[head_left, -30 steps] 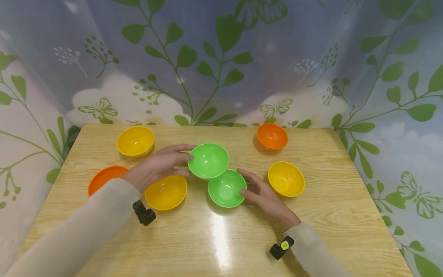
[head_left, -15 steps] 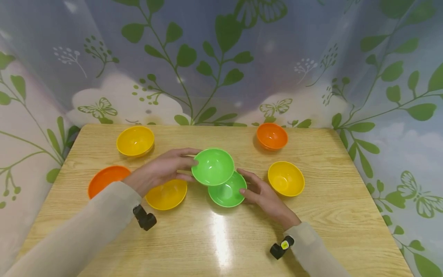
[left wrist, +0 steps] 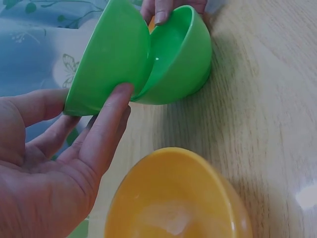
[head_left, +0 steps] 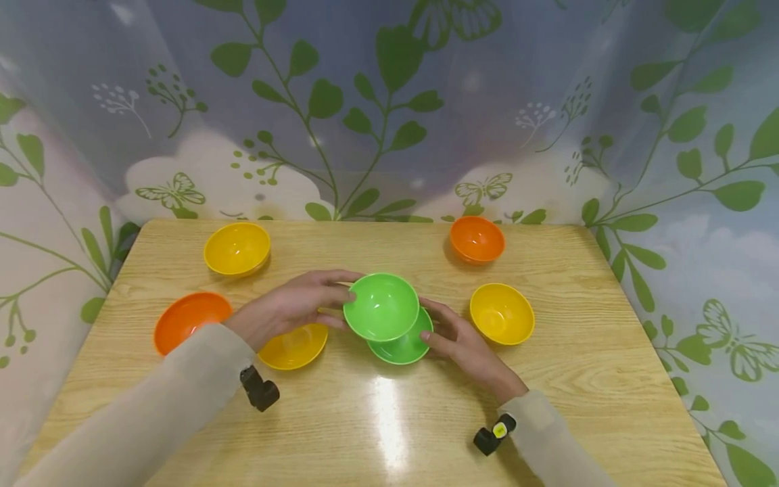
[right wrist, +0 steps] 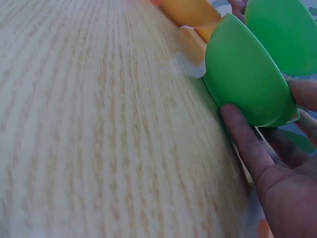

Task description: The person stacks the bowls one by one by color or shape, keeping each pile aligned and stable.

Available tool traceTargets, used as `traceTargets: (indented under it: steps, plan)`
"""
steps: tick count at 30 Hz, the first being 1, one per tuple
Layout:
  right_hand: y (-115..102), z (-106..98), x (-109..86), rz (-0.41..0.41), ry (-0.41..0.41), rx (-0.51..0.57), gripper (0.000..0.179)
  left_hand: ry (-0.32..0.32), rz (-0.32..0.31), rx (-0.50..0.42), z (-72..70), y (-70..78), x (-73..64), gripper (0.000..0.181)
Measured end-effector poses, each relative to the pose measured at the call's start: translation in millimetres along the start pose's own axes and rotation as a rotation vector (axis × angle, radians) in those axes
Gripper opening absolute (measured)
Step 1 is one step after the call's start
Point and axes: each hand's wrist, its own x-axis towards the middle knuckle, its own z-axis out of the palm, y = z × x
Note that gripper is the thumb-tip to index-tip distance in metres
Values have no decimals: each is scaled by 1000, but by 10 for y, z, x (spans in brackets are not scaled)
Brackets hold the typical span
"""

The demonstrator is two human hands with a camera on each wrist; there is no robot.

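Observation:
My left hand (head_left: 295,303) holds a light green bowl (head_left: 382,308) by its side, thumb at the rim and fingers beneath. This bowl overlaps the far part of a second green bowl (head_left: 402,350), which sits on the table. In the left wrist view the held bowl (left wrist: 106,64) tilts over the opening of the lower bowl (left wrist: 193,59), their rims right at each other. My right hand (head_left: 468,346) grips the lower bowl from the right, with the thumb over its rim and fingers along the outer wall (right wrist: 247,74). Under my left wrist, a yellow bowl (head_left: 295,350) is partly hidden.
On the wooden table (head_left: 341,433), another yellow bowl (head_left: 237,248) stands back left and an orange bowl (head_left: 189,318) lies beside my left sleeve. To the right are a yellow bowl (head_left: 502,314) and an orange bowl (head_left: 477,239). A patterned curtain (head_left: 274,135) closes off the back.
My left hand has carried its green bowl right and toward me, so it covers more of the lower green bowl. The right hand has stayed in place.

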Motion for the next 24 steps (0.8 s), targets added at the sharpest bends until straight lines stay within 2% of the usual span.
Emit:
traceTargets:
  steps: [10,17,24]
  plan:
    - [-8,2,2,11,3,-2,65,-4,-18,8,62,-39,30,60]
    - [1,-2,4,2,2,30,64,-9,-8,16,104,-48,62,59]
    - [-4,0,2,9,-13,95,65,26,-1,59,178,-59,105,55]
